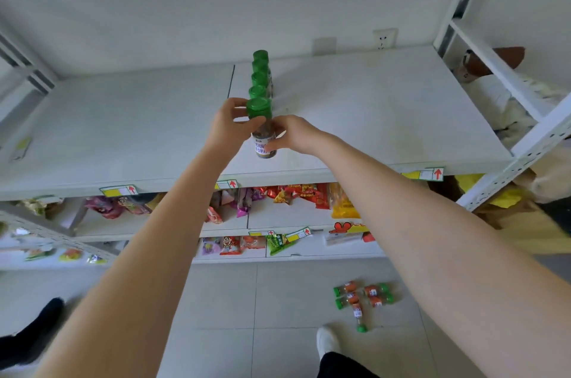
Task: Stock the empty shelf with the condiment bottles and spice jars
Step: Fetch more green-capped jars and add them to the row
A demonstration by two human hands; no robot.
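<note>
A spice jar (262, 130) with a green cap and white label stands near the front of the white shelf (386, 118). Both hands hold it: my left hand (227, 124) curls round the cap and neck from the left, and my right hand (293, 135) pinches the labelled body from the right. Behind it a straight row of several green-capped jars (260, 75) runs toward the back wall. Several more jars (363, 297) with green caps and orange labels lie on the floor at the lower right.
Lower shelves (278, 223) hold colourful snack packets. Yellow price tags (119, 190) hang on the shelf edge. A white metal rack upright (525, 143) stands on the right with bags behind it. A white shoe (327, 340) rests on the grey tiled floor.
</note>
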